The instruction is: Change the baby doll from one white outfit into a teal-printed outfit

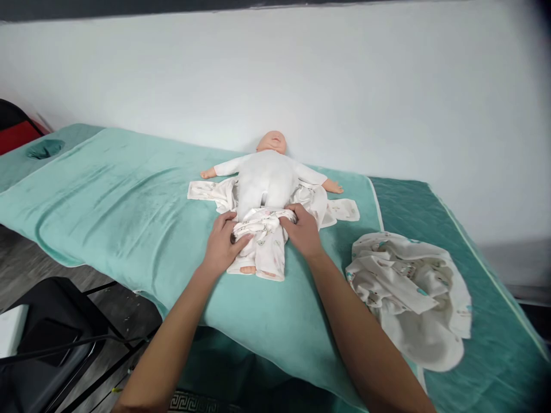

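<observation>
Padded table (86, 136), hole (45, 149) nr L end, dk green cover (404, 203) at R, lt green sheet (124, 189) over most; on sheet: doll (267, 175) on its back, printed top (226, 194), sleeves out either side; crumpled white bundle (413, 292) across sheet's R edge

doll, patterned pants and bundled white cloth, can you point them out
Doll (267, 176), head view: middle of the white torso
Patterned pants (269, 248), head view: front, on one leg
Bundled white cloth (408, 295), head view: crumpled middle

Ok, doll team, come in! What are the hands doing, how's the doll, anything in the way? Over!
Left fingers and right fingers gripping printed pants at the top. Doll face up, legs inside. Bundled cloth off right, apart from doll.
</observation>
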Motion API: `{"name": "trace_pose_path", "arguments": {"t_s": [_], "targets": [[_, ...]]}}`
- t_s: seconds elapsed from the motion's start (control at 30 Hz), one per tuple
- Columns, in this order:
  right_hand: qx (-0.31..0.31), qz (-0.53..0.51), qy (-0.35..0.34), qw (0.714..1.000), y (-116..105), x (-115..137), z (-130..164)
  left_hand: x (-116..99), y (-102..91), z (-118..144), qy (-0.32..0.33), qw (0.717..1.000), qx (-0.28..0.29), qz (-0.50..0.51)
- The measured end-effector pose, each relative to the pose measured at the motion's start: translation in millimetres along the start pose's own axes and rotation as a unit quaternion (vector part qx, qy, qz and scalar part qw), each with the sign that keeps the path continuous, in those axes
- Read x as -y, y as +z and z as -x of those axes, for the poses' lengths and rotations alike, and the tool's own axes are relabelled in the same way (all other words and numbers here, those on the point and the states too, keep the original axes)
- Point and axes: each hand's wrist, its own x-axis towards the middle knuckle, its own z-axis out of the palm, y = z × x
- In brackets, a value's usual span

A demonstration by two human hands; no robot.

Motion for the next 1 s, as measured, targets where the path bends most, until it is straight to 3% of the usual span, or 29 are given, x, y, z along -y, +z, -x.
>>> {"name": "trace_pose_path", "arguments": {"t_s": [0.1,0.27,0.4,0.6,0.77,1.0], "targets": [[-0.004,0.016,0.015,1.000,-1,12,17,1,3.6,-5,0.001,1.000,-0.019,-0.007],[0.090,-0.032,0.015,0.995,-9,27,72,5,7.0,-7,0.018,0.999,-0.033,-0.009],[0.144,-0.062,-0.041,0.987,-11,24,102,6,5.6,-7,0.021,0.999,-0.036,0.002],[0.101,0.000,-0.043,0.994,-5,30,102,-3,-16.0,-2,0.039,0.999,0.015,0.009],[0.123,0.072,-0.023,0.989,-10,42,99,-13,-40.3,17,0.064,0.995,0.052,0.053],[0.155,0.198,-0.041,0.967,-21,64,112,-30,-61.8,44,0.037,0.991,0.107,0.069]]}}
